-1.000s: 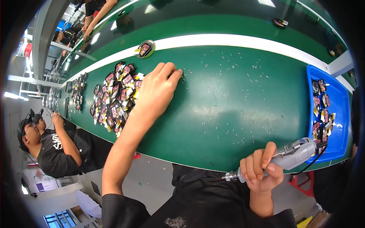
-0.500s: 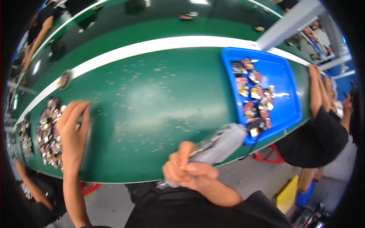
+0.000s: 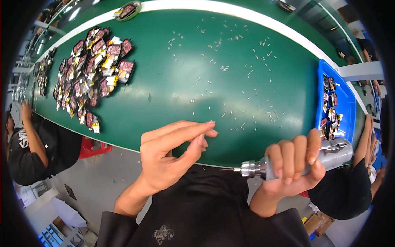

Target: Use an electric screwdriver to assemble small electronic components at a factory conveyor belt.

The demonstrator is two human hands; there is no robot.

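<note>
My right hand (image 3: 294, 164) is wrapped around a grey electric screwdriver (image 3: 335, 154), which lies nearly level with its thin bit pointing left toward my other hand. Near the table's front edge, my left hand (image 3: 173, 150) has its thumb and fingers drawn together in a pinch. Whatever may be between those fingertips is too small to make out. Beyond my fingers, tiny pale slivers that look like screws (image 3: 224, 68) lie scattered over the green table (image 3: 156, 82).
On the left is a heap of small black devices (image 3: 98, 70) with pink and yellow parts. A round green dish (image 3: 129, 11) holds similar pieces. At right stands a blue tray (image 3: 349, 103) with several more devices. Co-workers sit on both sides, a black shirt (image 3: 343, 191) close at my right.
My view has turned left. My left hand has come from beside the heap to in front of my body. The screwdriver has swung so its bit points left.
</note>
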